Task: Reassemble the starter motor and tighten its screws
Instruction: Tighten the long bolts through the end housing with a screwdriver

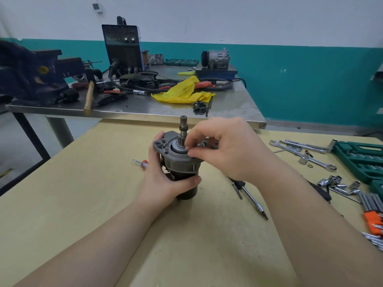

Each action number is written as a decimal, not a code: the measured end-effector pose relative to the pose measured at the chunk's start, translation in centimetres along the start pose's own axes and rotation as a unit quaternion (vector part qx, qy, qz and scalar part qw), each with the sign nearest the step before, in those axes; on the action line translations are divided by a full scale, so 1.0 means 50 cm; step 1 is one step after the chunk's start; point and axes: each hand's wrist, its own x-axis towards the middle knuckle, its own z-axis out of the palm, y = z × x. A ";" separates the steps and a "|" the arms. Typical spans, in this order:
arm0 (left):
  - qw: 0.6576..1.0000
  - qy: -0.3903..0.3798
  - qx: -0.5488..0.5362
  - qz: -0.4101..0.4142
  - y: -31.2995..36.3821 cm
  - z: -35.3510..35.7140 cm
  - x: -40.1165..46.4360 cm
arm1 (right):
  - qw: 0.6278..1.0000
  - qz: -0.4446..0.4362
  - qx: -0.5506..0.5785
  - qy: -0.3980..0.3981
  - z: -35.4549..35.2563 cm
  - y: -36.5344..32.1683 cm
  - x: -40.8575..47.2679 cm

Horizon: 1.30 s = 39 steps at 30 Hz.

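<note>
Up top, right fingers (191,151) pinch motor (180,162).

The starter motor (178,162) in the left hand (163,183) is showing dull grey cast metal above a matt black body. Its shaft (183,129), beside the right hand (226,150), is looking like dark bare steel. Under both, the desk (83,193) is showing pale, smooth matt wood. Right of the right hand, wrenches (306,154) are gleaming like polished metal.
</note>
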 end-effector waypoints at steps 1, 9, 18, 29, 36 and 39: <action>1.000 0.000 0.001 -0.001 0.000 0.000 0.000 | 1.000 0.006 0.009 -0.010 -0.003 0.003 -0.001; 1.000 0.003 0.002 -0.004 0.003 0.001 -0.001 | 0.999 0.008 -0.013 -0.030 -0.010 0.011 0.003; 1.000 -0.006 0.014 0.016 0.005 0.003 -0.002 | 0.997 0.058 0.039 0.013 -0.032 0.024 0.004; 1.000 -0.008 -0.001 0.015 0.006 0.004 -0.006 | 0.857 0.409 -0.185 -0.253 0.027 0.193 -0.025; 1.000 -0.006 0.001 0.016 0.002 0.003 -0.004 | 0.855 0.421 -0.185 -0.239 0.053 0.234 -0.037; 1.000 -0.008 0.000 0.017 0.001 0.003 -0.004 | 0.858 0.421 -0.184 -0.229 0.054 0.235 -0.035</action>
